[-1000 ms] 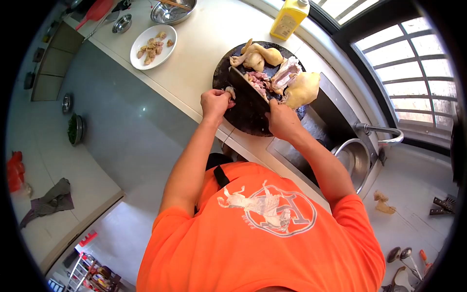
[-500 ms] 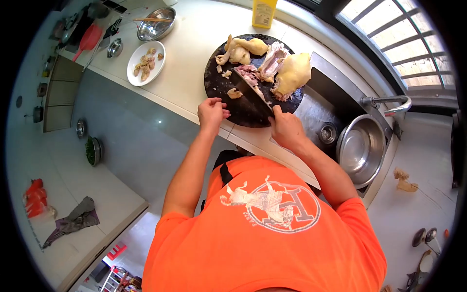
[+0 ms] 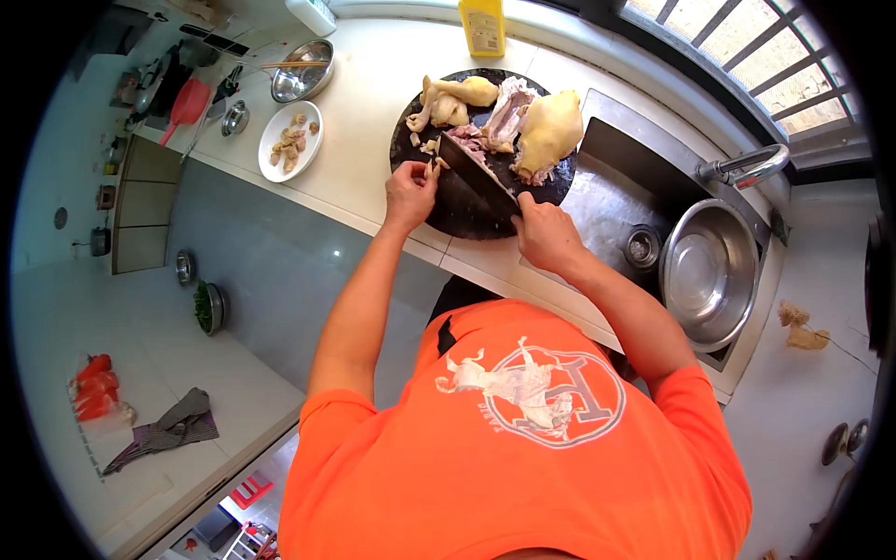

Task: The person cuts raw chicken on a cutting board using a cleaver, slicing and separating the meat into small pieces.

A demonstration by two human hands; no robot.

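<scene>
A round dark cutting board [image 3: 455, 207] lies on the counter beside the sink. My right hand [image 3: 546, 231] grips the handle of a cleaver [image 3: 478, 174], its dark blade slanting across the board. At the board's left edge my left hand [image 3: 411, 194] pinches a small piece of chicken [image 3: 433, 171] near the blade. Behind the blade lie chopped meat [image 3: 469, 138], a chicken leg [image 3: 467, 91], an opened carcass piece [image 3: 509, 114] and a large yellow-skinned chicken piece [image 3: 551, 131].
Left of the board stand a white plate [image 3: 308, 159] with chicken pieces and a metal bowl [image 3: 301, 82] with chopsticks. A yellow bottle [image 3: 483, 28] is behind the board. To the right are the sink [image 3: 607, 201], a faucet [image 3: 747, 166] and a steel basin [image 3: 709, 271].
The left hand first let go of a chicken piece on the board, then moved back in and pinched a piece. The cleaver stays in the right hand. The whole view has shifted.
</scene>
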